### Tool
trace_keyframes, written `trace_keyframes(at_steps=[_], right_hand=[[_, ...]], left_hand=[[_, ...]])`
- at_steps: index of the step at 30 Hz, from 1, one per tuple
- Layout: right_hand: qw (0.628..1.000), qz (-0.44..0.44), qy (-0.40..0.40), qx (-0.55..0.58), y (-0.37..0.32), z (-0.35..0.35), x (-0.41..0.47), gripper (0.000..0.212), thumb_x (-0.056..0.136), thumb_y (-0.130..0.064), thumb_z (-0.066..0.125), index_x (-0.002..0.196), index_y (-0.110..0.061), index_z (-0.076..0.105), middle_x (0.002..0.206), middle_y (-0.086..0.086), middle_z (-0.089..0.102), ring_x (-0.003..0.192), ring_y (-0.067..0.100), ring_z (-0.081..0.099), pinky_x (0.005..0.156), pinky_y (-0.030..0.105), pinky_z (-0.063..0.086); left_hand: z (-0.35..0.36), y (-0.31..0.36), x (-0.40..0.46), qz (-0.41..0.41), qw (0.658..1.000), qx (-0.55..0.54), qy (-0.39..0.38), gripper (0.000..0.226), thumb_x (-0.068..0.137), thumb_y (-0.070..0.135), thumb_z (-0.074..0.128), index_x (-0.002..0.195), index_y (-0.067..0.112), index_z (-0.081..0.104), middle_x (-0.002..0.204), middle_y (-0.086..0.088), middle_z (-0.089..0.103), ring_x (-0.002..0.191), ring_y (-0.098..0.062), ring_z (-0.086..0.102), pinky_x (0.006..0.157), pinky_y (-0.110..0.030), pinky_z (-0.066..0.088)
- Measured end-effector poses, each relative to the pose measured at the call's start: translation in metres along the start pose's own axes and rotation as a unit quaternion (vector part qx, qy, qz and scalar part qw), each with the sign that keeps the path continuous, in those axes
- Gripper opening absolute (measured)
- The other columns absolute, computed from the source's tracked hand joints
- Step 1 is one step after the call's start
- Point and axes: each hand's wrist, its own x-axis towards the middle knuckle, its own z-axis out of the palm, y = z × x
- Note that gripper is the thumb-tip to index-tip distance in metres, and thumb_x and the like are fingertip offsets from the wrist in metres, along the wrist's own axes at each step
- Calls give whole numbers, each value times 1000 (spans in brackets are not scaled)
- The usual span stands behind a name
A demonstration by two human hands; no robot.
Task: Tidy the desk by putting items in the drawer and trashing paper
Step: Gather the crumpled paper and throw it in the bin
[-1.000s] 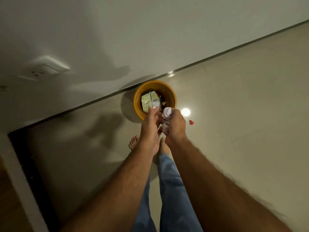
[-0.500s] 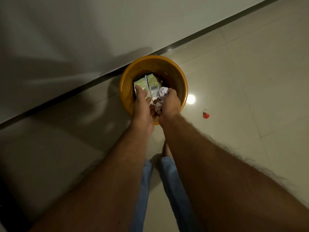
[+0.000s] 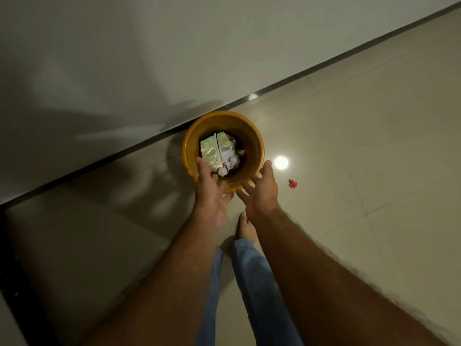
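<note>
A pale wall (image 3: 124, 58) meets the glossy beige tiled floor (image 3: 361, 146) along a dark skirting line. On the floor, close against that line, stands a round orange plastic bin (image 3: 257, 146). Inside it lies a green and white printed packet (image 3: 214, 151), and just beside the packet rest crumpled white balls of paper (image 3: 230, 162), lying loose in the bin and apart from both hands. The left hand (image 3: 212, 193) hangs over the near rim with fingers spread and relaxed, holding nothing. The right hand (image 3: 262, 191) is beside it, palm turned inward, fingers splayed, also empty. Below them show blue trouser legs (image 3: 252, 283) and a bare foot (image 3: 245, 227). A small red object (image 3: 292, 183) lies on the tiles to the bin's right.
</note>
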Motion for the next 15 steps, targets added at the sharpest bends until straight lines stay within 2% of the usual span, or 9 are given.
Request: trace_keyframes(at_steps=[2,4,5,7,9,12,15], right_hand=[[999,-5,-27,-20,-24,0,-52,40,102,-47,28,128,-24,48,122,2,59,113,22,58,82,36,48],[997,-8,-51,-50,-48,2,-110,38,103,-46,30,118,-20,54,107,-1,63,98,15,61,74,29,48],[996,-20,-63,-67,-60,5,-138,38,103,-46,31,116,-19,54,108,0,63,97,14,60,76,29,48],[989,-50,-98,-102,-82,11,-197,48,101,-50,33,130,-15,49,129,7,57,113,21,57,89,34,47],[982,-66,-131,-116,-99,15,-248,55,100,-53,34,137,-14,47,142,9,49,127,25,50,99,38,43],[974,-76,-176,-123,-115,17,-304,43,100,-52,36,114,-17,55,137,9,53,127,24,50,102,41,43],[960,-91,-234,-122,-114,19,-344,54,100,-51,35,137,-12,45,142,12,49,130,26,49,104,45,44]], left_hand=[[13,12,-52,12,999,5,-33,73,95,65,24,152,20,24,159,-10,23,143,-30,30,110,-49,34],[24,24,-111,21,998,34,-48,68,100,55,19,153,13,21,160,-13,18,143,-29,31,107,-44,38],[28,33,-138,31,997,46,-48,66,102,52,17,153,11,20,160,-13,18,142,-29,32,104,-42,40],[26,50,-184,51,997,3,-64,68,99,59,20,152,17,26,157,-11,28,137,-28,40,96,-39,46],[19,66,-233,77,995,-13,-57,70,95,65,23,150,22,30,156,-8,31,138,-29,39,105,-43,42],[0,81,-282,130,987,-58,-70,71,95,66,23,149,21,32,156,-10,30,140,-30,36,111,-49,36],[-20,88,-325,173,976,-106,-85,71,95,66,23,149,20,30,156,-12,29,141,-31,34,112,-49,32]])
